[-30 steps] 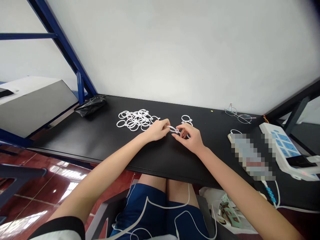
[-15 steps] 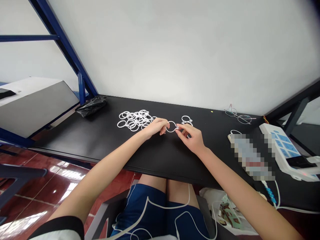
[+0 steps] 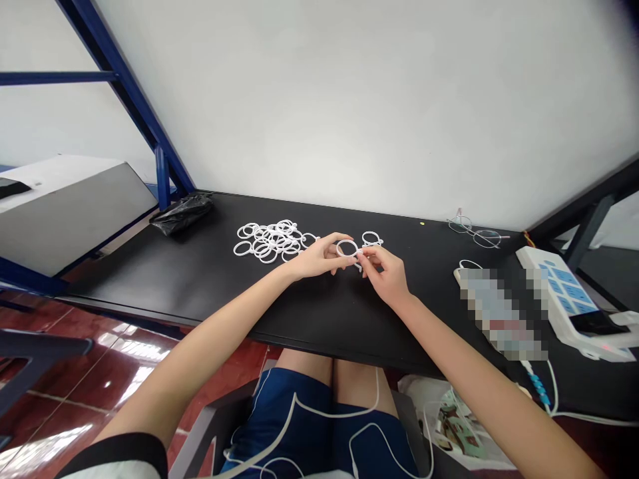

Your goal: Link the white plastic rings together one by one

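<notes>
A white curtain ring with a small loop on its right side is held up above the black table. My left hand takes it from the left, thumb below and fingers curved around its far side. On the right, my right hand pinches the small loop between thumb and fingertips. A small white piece shows just under these fingertips; I cannot make out what it is. Left of my hands lies a loose pile of white curtain rings. Behind my right hand are a few more rings, partly hidden.
A black plastic bag rests at the table's left end. To the right are eyeglasses, a phone with a cable, and a white power strip. The table meets a white wall behind.
My left hand has moved right, and its fingers now reach around the ring instead of only its left edge. The ring has shifted slightly right and tilted. My right hand still pinches the loop.
</notes>
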A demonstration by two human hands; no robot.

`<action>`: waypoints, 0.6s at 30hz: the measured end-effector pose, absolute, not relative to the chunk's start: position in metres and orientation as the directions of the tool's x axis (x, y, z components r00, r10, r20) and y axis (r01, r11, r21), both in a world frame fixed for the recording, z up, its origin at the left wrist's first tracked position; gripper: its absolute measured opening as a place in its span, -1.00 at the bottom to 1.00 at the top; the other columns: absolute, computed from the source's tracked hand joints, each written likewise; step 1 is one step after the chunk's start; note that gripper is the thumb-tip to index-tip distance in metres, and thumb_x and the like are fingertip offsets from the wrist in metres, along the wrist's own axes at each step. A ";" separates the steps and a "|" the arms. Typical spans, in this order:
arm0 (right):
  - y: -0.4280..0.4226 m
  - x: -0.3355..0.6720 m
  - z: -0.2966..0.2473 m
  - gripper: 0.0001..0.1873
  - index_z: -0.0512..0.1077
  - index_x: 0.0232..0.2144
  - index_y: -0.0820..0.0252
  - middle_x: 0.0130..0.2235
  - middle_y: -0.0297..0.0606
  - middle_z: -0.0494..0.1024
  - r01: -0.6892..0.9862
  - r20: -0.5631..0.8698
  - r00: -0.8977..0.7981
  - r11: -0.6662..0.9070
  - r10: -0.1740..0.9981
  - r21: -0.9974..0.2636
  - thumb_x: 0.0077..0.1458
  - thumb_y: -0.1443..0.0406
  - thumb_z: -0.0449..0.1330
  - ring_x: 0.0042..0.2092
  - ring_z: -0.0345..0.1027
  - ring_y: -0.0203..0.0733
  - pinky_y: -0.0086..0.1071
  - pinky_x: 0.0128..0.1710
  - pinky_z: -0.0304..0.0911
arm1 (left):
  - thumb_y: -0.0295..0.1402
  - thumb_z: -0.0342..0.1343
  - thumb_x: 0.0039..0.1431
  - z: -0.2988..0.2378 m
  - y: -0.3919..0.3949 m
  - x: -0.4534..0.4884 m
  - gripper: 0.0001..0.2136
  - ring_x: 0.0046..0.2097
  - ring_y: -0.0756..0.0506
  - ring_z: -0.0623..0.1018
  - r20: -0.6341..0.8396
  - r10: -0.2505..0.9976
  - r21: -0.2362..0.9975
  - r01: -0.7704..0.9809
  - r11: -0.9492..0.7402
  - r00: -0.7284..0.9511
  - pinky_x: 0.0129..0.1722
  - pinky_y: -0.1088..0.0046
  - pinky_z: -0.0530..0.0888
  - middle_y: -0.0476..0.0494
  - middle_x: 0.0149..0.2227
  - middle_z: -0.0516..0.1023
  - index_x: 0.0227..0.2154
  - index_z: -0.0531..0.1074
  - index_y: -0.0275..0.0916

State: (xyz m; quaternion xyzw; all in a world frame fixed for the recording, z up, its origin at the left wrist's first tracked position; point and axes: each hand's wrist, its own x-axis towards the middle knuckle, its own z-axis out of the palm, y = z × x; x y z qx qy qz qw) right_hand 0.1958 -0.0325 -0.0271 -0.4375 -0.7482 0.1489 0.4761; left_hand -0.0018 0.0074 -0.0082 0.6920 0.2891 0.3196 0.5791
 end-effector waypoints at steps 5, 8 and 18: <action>-0.033 0.195 -0.025 -0.75 0.39 -0.29 0.15 -0.42 -0.31 0.53 0.473 0.553 -0.114 0.535 0.826 -0.701 0.25 0.10 0.09 -0.58 0.38 -0.33 -0.41 -0.52 0.33 | -0.18 0.28 0.07 -0.013 0.009 0.000 -0.52 -0.29 -0.02 0.52 0.168 0.773 0.979 -0.009 -0.205 0.612 -0.37 0.49 0.43 -0.15 -0.27 0.53 0.00 0.37 -0.32; -0.033 0.195 -0.024 -0.74 0.38 -0.29 0.14 -0.41 -0.31 0.53 0.452 0.549 -0.112 0.535 0.828 -0.714 0.25 0.09 0.08 -0.58 0.37 -0.34 -0.42 -0.53 0.33 | -0.18 0.31 0.03 -0.012 0.010 -0.001 -0.53 -0.27 -0.04 0.53 0.179 0.792 0.969 0.035 -0.245 0.583 -0.34 0.48 0.43 -0.15 -0.27 0.54 -0.05 0.43 -0.31; -0.034 0.195 -0.024 -0.73 0.38 -0.29 0.13 -0.41 -0.32 0.52 0.473 0.547 -0.130 0.537 0.827 -0.699 0.27 0.08 0.07 -0.58 0.37 -0.34 -0.41 -0.52 0.34 | -0.15 0.32 -0.02 -0.011 0.011 -0.003 -0.51 -0.41 0.04 0.42 0.196 0.818 0.950 0.103 -0.296 0.541 -0.45 0.52 0.33 -0.06 -0.38 0.48 -0.06 0.48 -0.30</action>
